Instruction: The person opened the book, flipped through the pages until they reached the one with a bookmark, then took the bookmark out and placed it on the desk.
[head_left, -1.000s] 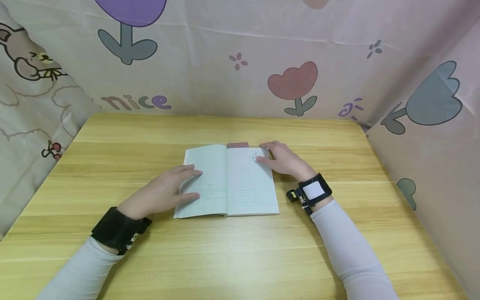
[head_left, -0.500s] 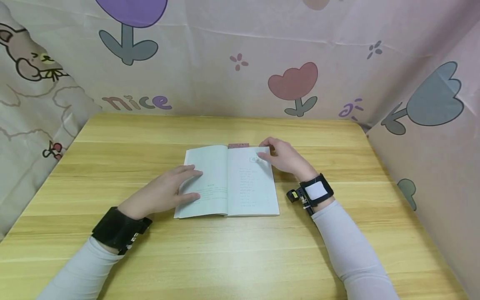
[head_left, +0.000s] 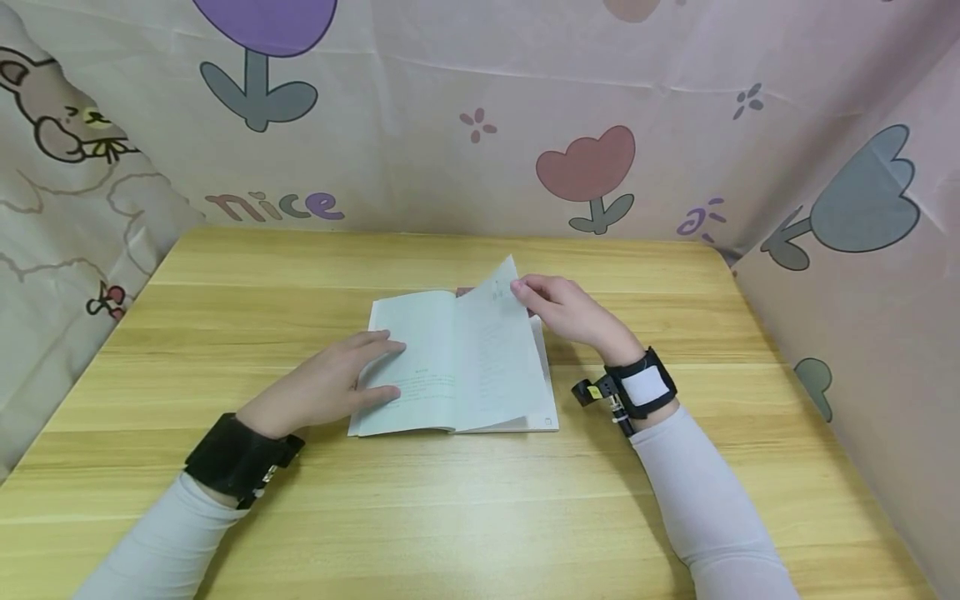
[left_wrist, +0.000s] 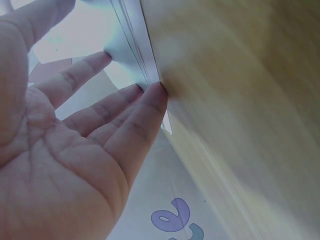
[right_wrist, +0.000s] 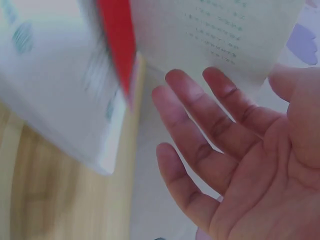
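Note:
An open book (head_left: 411,321) lies on the table with its spine toward the middle. My left hand (head_left: 322,379) rests on the left page, fingers spread and relaxed; the left wrist view has its fingertips at the edge of the stacked pages (left_wrist: 131,35). At the upper right corner, my right hand (head_left: 573,310) pinches a single page (head_left: 491,358) between thumb and index finger. That page curves up off the sheets (head_left: 546,400) beneath it. In the right wrist view, the other fingers (right_wrist: 192,117) stretch out below the lifted page (right_wrist: 200,30).
A reddish strip (head_left: 465,291) sticks out past the book's top edge, and shows bright red (right_wrist: 119,42) in the right wrist view. The wooden table (head_left: 480,517) meets a printed cloth (head_left: 420,167) at its back and sides.
The right hand has gripped the right page's upper corner and raised it, uncovering part of the sheet underneath. The left hand has stayed in place.

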